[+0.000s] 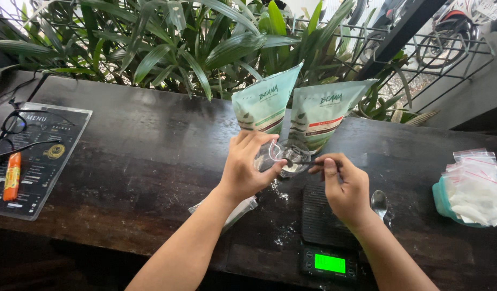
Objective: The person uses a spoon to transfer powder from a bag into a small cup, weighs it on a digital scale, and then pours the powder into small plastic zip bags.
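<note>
Two bare hands meet over the dark wooden counter [140,161] in the head view. The left hand [248,167] pinches a small clear plastic bag [272,153] open, thumb and fingers pressed on its rim, just above the black digital scale with a green display [326,226]. The right hand [342,186] grips a thin dark-handled spoon [302,161], its tip inside a clear glass cup [294,156]. Behind stand two pale green standing pouches [267,105]. A metal spoon [379,203] lies beside the right wrist; a stack of clear zip bags [474,186] sits far right, a laminated black menu card [41,156] far left.
</note>
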